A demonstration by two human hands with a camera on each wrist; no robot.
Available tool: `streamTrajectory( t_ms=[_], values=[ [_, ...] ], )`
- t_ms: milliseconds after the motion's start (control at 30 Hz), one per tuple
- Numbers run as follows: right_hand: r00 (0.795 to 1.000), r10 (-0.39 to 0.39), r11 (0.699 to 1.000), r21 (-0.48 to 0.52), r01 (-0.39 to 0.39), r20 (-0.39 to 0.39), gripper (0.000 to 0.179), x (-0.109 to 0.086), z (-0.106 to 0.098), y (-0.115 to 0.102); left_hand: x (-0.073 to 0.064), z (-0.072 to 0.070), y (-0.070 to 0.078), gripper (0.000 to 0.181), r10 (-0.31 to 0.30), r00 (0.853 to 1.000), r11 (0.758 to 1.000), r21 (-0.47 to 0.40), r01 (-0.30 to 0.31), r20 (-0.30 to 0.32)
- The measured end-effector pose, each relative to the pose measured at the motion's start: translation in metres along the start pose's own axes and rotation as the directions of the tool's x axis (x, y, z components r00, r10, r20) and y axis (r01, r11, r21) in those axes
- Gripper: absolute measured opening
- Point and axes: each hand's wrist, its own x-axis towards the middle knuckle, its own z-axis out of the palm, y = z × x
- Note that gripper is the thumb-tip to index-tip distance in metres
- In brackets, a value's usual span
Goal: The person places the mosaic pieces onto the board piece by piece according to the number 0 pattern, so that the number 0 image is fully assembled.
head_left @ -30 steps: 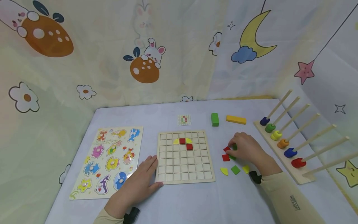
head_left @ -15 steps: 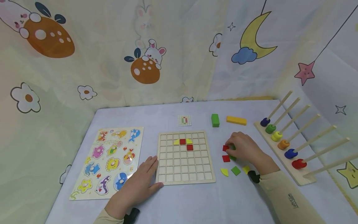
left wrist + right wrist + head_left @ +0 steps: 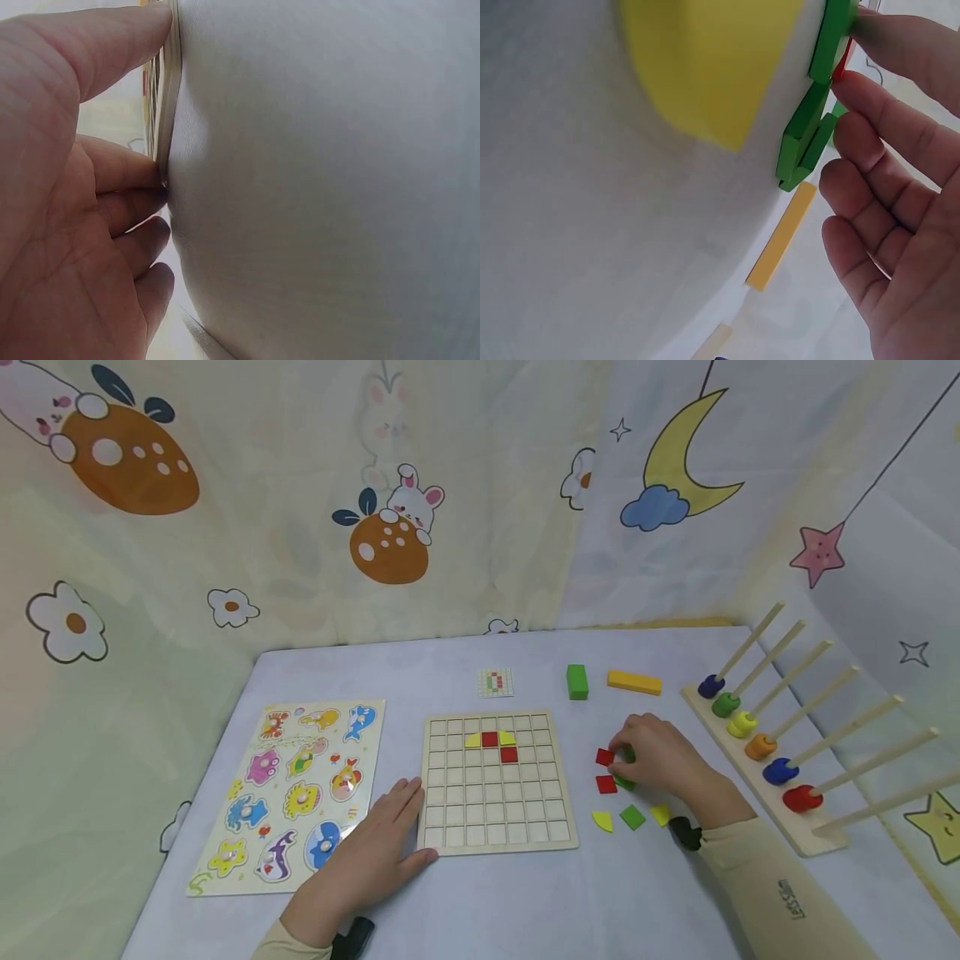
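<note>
A wooden grid board (image 3: 496, 850) lies at mid-table with red and yellow tiles set in its upper part. My left hand (image 3: 379, 841) rests at its left edge, fingers extended; the left wrist view shows the thumb (image 3: 124, 46) touching the board's side. My right hand (image 3: 654, 757) reaches into loose tiles beside a red square tile (image 3: 604, 757). In the right wrist view its thumb and index fingertip meet a green tile (image 3: 832, 37), with a bit of red between. Whether they pinch a tile is hidden. Another red tile (image 3: 606, 785) lies just below.
Closer to me lie a yellow quarter-round tile (image 3: 602, 821), a green tile (image 3: 633, 817) and another yellow tile (image 3: 661, 814). A pattern card (image 3: 495, 683), green block (image 3: 577, 682) and orange bar (image 3: 634, 682) lie behind. An animal puzzle (image 3: 292, 760) stands left, a peg rack (image 3: 817, 837) right.
The upper red tile has shifted slightly left and away from me, and more of it shows beside the right fingertips. The left hand has stayed in place.
</note>
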Motion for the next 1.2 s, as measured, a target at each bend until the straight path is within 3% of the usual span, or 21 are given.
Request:
streamTrajectory(
  t_ms=[700,1200],
  values=[
    [1.000,0.020,0.999,0.029,-0.021,0.013,0.024,0.005,-0.004,-0.009,0.000,0.001,-0.002,0.094,0.000,1.000,1.000,0.014,0.000,-0.002],
    [0.994,-0.098,0.995,-0.003,0.098,-0.044,0.018,0.017,-0.017,-0.034,-0.001,-0.002,-0.001,0.093,0.010,1.000,1.000,0.000,-0.010,-0.001]
  ],
)
